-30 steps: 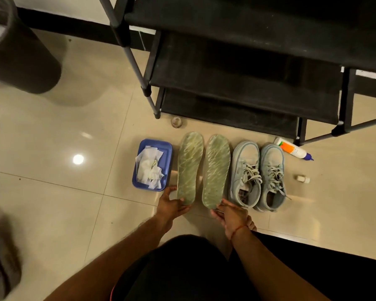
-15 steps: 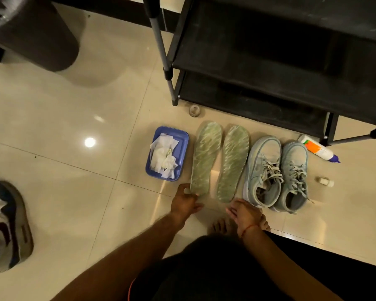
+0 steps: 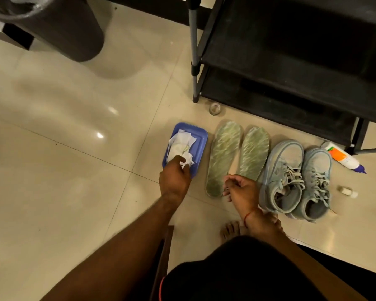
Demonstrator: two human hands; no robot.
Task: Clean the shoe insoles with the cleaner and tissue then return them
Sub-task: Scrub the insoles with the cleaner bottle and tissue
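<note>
The left hand (image 3: 175, 181) is no longer resting at the heel of the left insole (image 3: 223, 153); it is now reaching over the near end of the blue tray (image 3: 201, 137) and closing its fingers (image 3: 179, 161) on the crumpled tissue (image 3: 182, 146). The right hand (image 3: 241, 192) is lifting away from the heel of the right insole (image 3: 255, 151), fingers loosely curled, holding nothing.

Tissues (image 3: 180, 144) are held in a tray (image 3: 201, 137) set left of the insoles (image 3: 223, 153), with the shoes (image 3: 284, 170) and cleaner bottle (image 3: 341, 157) placed to their right.
</note>
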